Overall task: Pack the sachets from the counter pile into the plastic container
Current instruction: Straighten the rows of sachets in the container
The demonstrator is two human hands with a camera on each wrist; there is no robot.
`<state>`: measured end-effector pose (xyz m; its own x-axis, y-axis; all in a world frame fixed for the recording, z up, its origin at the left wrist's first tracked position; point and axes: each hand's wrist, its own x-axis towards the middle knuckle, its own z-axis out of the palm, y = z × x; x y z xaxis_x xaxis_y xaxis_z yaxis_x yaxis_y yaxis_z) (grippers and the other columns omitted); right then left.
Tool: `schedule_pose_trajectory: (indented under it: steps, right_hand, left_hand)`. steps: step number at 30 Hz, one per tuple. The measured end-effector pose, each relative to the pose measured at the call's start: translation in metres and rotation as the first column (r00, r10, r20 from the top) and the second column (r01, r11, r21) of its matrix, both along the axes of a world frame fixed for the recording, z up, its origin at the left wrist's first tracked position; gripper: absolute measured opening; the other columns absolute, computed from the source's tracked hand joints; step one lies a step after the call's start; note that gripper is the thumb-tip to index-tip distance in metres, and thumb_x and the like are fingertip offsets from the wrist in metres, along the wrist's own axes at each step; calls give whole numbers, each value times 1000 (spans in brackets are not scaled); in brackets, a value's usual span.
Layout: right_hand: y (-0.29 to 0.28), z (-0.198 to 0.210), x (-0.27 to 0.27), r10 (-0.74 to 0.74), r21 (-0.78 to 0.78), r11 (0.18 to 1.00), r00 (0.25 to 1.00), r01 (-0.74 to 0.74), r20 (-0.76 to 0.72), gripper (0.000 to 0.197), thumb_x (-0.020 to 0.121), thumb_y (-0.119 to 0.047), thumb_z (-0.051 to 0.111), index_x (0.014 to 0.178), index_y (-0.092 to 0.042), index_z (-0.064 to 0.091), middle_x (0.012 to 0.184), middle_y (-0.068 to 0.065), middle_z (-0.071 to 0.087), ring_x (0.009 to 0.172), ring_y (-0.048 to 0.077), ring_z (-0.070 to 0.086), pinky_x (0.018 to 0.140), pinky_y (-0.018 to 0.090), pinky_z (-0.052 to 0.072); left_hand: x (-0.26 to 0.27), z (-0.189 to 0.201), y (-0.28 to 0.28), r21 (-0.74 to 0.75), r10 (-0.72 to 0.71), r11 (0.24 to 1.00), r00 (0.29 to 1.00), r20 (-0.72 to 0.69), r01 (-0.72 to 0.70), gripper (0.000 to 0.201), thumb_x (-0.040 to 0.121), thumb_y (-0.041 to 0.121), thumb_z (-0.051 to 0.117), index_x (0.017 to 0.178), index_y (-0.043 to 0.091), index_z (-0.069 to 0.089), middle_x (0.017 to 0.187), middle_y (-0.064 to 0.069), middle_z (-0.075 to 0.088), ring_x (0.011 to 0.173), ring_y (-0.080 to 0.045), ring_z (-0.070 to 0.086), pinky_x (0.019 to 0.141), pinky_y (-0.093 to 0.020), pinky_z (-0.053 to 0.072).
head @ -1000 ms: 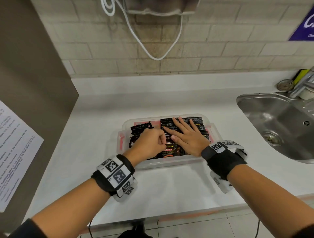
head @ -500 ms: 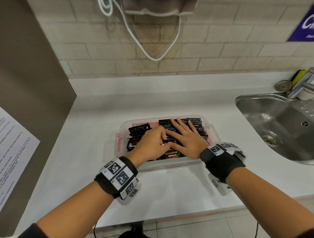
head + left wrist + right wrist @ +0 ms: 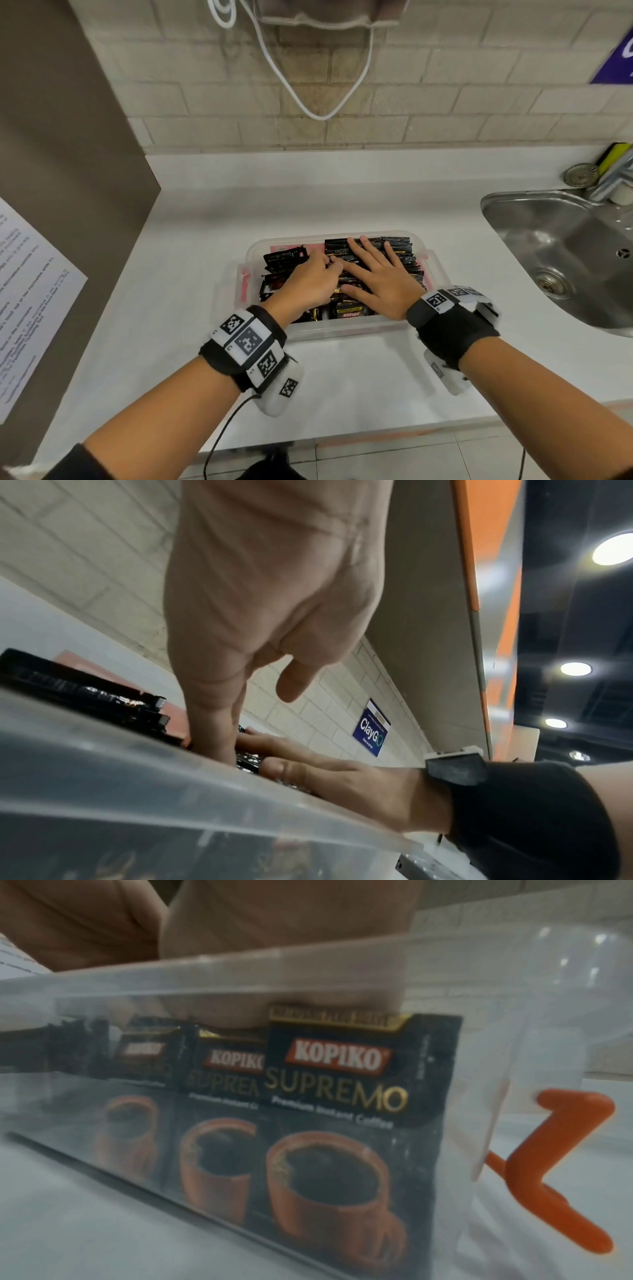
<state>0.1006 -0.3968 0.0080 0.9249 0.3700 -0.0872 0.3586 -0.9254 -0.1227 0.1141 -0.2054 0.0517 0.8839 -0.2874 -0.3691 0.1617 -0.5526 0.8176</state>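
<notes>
A clear plastic container (image 3: 342, 330) sits mid-counter, packed with black Kopiko sachets (image 3: 400, 246) standing on edge. My right hand (image 3: 376, 277) lies flat on the right rows with its fingers spread. My left hand (image 3: 308, 284) is over the left-middle rows with bent fingers, its tips beside the right index finger. In the left wrist view one digit of my left hand (image 3: 267, 588) points straight down among the sachets (image 3: 85, 691), and whether it pinches one is hidden. The right wrist view shows sachets (image 3: 335, 1074) through the container wall (image 3: 514, 1015).
A steel sink (image 3: 565, 246) with a tap (image 3: 613, 178) lies to the right. A brown panel with a printed sheet (image 3: 30, 291) bounds the left. A white cable (image 3: 308, 102) hangs on the brick wall. An orange latch (image 3: 565, 1137) sticks out from the container's end.
My left hand has edged slightly right, closer to the right index finger. My right hand has stayed flat on the sachets.
</notes>
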Motion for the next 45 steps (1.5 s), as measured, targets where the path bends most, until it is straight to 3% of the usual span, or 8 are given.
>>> schedule_pose_trajectory:
  steps: [6,10,20,25,29,35,41,45]
  right_hand:
    - [0,4,-3,-16,44,999,1000,16,-9,69,89,-74,0,154,-51,7,167,-4,-7,152,16,-18,122,52,-13]
    - [0,6,-4,-20,28,999,999,20,-28,76,84,-83,8,154,-53,5,167,-4,-10,152,16,-20,121,52,-14]
    - [1,3,-1,-17,3,1000,1000,18,-23,78,80,-86,5,151,-55,-2,167,-4,-13,151,16,-21,121,51,-15]
    - [0,1,0,-13,16,1000,1000,13,-21,86,75,-91,-1,153,-55,1,167,-4,-10,152,17,-19,122,53,-12]
    - [0,0,1,-12,24,1000,1000,13,-17,85,75,-92,0,153,-55,2,167,-4,-9,152,16,-18,122,52,-12]
    - [-1,-2,2,-16,31,999,1000,16,-4,81,79,-90,6,153,-55,3,167,-5,-8,152,15,-17,122,52,-12]
    - [-3,-4,3,-13,50,999,1000,13,15,80,77,-91,3,151,-58,2,167,-5,-7,153,15,-16,122,53,-10]
    - [-3,-4,3,-17,56,998,1000,16,21,82,77,-91,3,151,-57,5,167,-5,-5,153,15,-15,122,52,-11]
  left_hand:
    - [14,22,22,-51,-43,998,999,7,44,15,107,26,42,100,26,56,105,-6,68,100,-20,69,92,-38,58]
    - [31,39,55,183,-218,966,951,218,180,27,101,10,47,104,25,69,119,3,67,112,-15,62,95,-29,50]
    - [55,26,70,731,-653,561,751,101,390,67,90,27,68,148,14,37,137,-8,49,126,-26,43,105,-42,42]
    - [59,13,49,739,-652,518,758,15,431,91,82,47,74,154,16,26,142,-8,43,131,-28,41,106,-45,41]
    - [61,17,33,677,-646,504,755,-117,536,84,84,44,70,154,26,28,124,0,38,120,-25,47,95,-39,45]
    - [60,19,15,523,-667,568,728,-159,635,72,84,25,67,147,31,33,136,0,54,121,-24,51,104,-43,45]
    - [69,10,18,721,-628,321,708,-323,614,94,80,73,61,157,33,25,164,-2,24,148,-27,24,115,-47,25]
    - [67,7,21,714,-630,284,686,-364,640,110,69,84,63,158,34,21,162,0,20,150,-28,20,119,-50,23]
